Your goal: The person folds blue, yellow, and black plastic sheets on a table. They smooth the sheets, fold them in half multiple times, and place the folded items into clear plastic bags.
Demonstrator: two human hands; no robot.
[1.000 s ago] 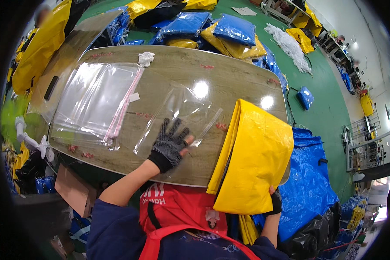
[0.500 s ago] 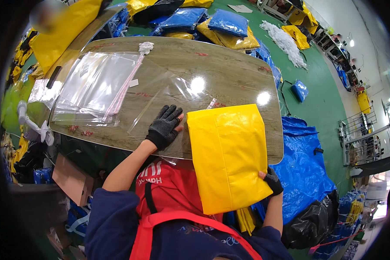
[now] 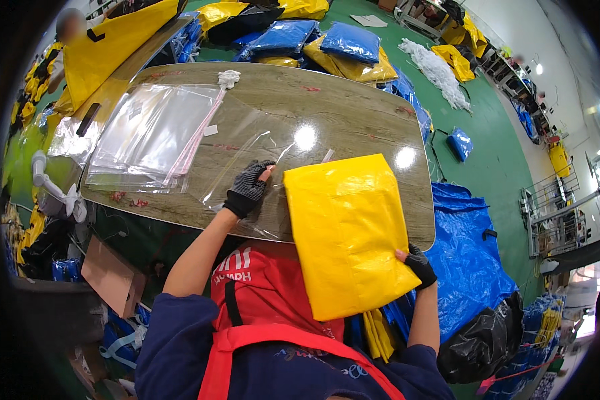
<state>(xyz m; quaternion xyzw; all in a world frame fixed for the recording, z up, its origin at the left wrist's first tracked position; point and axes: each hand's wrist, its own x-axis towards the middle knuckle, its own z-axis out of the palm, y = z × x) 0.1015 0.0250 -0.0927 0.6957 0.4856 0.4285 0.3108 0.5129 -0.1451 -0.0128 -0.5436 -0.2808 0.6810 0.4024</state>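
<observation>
A folded yellow sheet of glossy, tarp-like material [image 3: 345,233] lies partly over the table's front edge and partly above my lap. My right hand [image 3: 420,265], in a dark fingerless glove, grips its lower right edge with the thumb on top and the fingers beneath. Left of the sheet, my left hand [image 3: 247,189], in a similar dotted glove, is closed with thumb and fingertips pinching a clear plastic bag [image 3: 237,157] on the table. Part of this bag seems to run under the yellow sheet; its outline is hard to make out.
On the wood-patterned table [image 3: 353,100], a stack of clear bags [image 3: 150,137] lies left, beside a crumpled white scrap [image 3: 229,79]. Blue and yellow packages [image 3: 350,42] are piled beyond it. Blue sheeting [image 3: 463,260] hangs at the right. Another person [image 3: 70,27] is at the far left.
My left hand's fingers have curled from lying flatter into a pinch, and the clear bag there has shifted and creased. The yellow sheet has moved slightly left and up, still held by my right hand.
</observation>
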